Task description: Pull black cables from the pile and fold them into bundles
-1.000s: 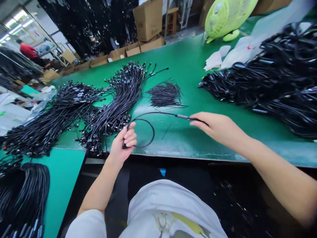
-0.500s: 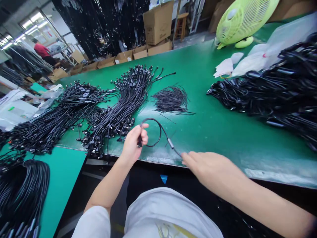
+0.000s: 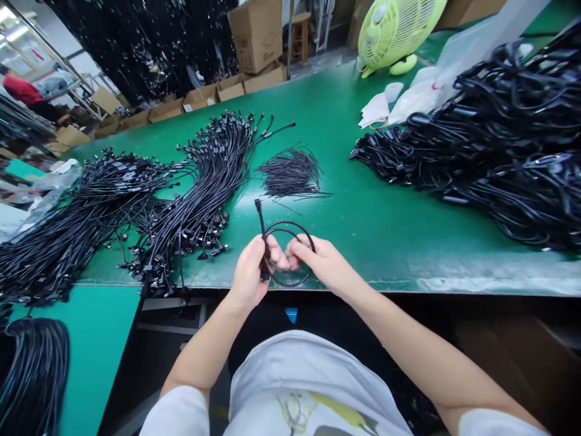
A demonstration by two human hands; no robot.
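Looping between the two hands, a black cable [image 3: 287, 222] forms a loose round coil, its left side in the left hand [image 3: 249, 266] and its right side passing over the right hand [image 3: 323, 257]. One end, tipped with a plug [image 3: 258, 204], sticks out beyond the left hand, its long axis running forward, away from the body, and tilting slightly left. The left hand is closed on the gathered strands and is clearly the nearer of the two to that plug; from the right hand, the plug lies forward and to the left, across the coil. The right hand's fingers curl toward the left hand's fingertips, close beside them; blur hides whether they touch, and I cannot tell whether they grip the cable.

Ahead of both hands, beyond the coil, lies a pile of thin black strips [image 3: 291, 174]. Left of the left hand spreads a bundle of cables [image 3: 218, 166]. Well to the right of the right hand and farther forward is a heap of black cords [image 3: 458, 145].
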